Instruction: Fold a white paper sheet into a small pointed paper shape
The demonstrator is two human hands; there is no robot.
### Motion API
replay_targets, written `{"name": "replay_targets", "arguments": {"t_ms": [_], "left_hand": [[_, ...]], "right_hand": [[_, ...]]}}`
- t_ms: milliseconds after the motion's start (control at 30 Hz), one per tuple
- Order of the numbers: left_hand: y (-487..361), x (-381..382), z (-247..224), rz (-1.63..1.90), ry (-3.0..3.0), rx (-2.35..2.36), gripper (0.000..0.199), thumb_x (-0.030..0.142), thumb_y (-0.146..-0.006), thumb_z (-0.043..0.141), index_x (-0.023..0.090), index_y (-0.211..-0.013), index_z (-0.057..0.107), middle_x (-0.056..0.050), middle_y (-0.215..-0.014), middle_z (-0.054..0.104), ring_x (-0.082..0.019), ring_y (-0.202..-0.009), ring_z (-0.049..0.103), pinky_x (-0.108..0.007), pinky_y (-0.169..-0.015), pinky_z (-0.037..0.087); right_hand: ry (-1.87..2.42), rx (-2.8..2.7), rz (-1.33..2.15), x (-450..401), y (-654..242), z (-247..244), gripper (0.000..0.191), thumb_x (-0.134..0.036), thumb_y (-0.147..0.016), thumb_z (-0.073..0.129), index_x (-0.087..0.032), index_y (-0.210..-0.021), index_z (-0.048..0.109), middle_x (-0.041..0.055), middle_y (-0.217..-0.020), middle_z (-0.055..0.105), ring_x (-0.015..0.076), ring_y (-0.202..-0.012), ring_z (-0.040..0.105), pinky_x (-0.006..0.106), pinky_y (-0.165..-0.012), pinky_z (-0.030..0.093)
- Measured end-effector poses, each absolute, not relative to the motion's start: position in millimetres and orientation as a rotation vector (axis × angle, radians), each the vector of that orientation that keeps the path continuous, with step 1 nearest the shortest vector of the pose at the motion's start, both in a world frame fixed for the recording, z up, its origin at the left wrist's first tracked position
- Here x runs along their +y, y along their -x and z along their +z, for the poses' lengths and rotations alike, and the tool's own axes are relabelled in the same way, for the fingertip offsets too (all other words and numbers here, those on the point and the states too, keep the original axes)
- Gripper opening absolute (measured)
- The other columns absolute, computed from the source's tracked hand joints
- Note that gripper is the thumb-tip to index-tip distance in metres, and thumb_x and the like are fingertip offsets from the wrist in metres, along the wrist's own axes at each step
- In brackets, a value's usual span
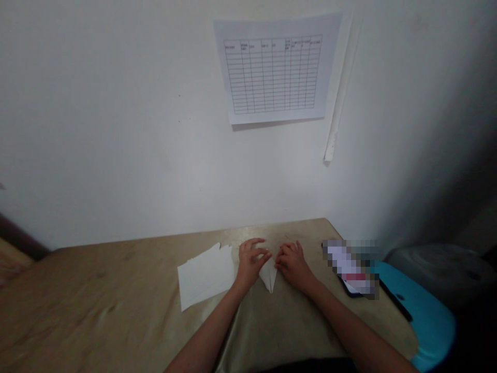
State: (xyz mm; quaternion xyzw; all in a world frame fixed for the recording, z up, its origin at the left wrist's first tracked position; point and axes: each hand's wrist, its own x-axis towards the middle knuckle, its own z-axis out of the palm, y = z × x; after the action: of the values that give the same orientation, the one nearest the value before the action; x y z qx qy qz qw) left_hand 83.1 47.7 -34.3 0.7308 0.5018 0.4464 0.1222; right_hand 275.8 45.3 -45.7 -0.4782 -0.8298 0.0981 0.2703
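Between my two hands is a small folded white paper [268, 275], its narrow point toward me and a crease down its middle. My left hand [251, 259] pinches its upper left part between thumb and index finger, while the other fingers curve loosely away. At the paper's right edge, my right hand [290, 260] has its fingers bent and closed on it. The fingers hide the paper's upper end. To the left of my left forearm lies a flat white sheet [205, 280] with a ragged, torn top edge.
A brown-covered table [116, 311] stands against the white wall. On its right lies a phone [351, 274], its screen blurred out. Beyond the right edge is a turquoise seat [430, 316]. A printed table sheet [277, 67] hangs on the wall.
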Motion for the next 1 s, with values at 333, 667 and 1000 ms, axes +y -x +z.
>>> {"name": "replay_targets", "arguments": {"t_ms": [333, 667, 1000], "left_hand": [[-82.7, 50.0, -37.9, 1.273, -2.136, 1.492, 0.005, 0.035, -0.082, 0.076, 0.033, -0.085, 0.080, -0.002, -0.124, 0.067, -0.026, -0.121, 0.052, -0.051, -0.108, 0.037], [-79.7, 50.7, -38.1, 1.269, -2.134, 1.481, 0.009, 0.040, -0.082, 0.076, 0.032, -0.084, 0.080, -0.003, -0.125, 0.067, -0.027, -0.121, 0.053, -0.051, -0.109, 0.038], [-66.1, 55.7, -36.9, 1.157, -2.227, 1.442, 0.007, 0.033, -0.083, 0.074, 0.032, -0.086, 0.080, -0.003, -0.125, 0.069, -0.027, -0.120, 0.056, -0.051, -0.107, 0.039]], "right_hand": [[1.322, -2.313, 0.259, 39.4, -277.3, -40.7, 0.008, -0.026, -0.086, 0.065, -0.026, -0.090, 0.072, 0.0047, -0.108, 0.066, 0.0283, -0.125, 0.046, 0.066, -0.117, 0.003], [1.339, -2.320, 0.354, 35.8, -280.1, -35.1, 0.024, -0.040, -0.075, 0.078, -0.027, -0.093, 0.070, 0.0041, -0.111, 0.068, 0.0326, -0.131, 0.043, 0.070, -0.114, -0.003], [1.349, -2.318, 0.398, 28.0, -281.3, -32.9, 0.064, -0.058, -0.054, 0.087, -0.024, -0.102, 0.064, 0.0102, -0.124, 0.060, 0.0354, -0.129, 0.044, 0.068, -0.117, 0.001]]}}
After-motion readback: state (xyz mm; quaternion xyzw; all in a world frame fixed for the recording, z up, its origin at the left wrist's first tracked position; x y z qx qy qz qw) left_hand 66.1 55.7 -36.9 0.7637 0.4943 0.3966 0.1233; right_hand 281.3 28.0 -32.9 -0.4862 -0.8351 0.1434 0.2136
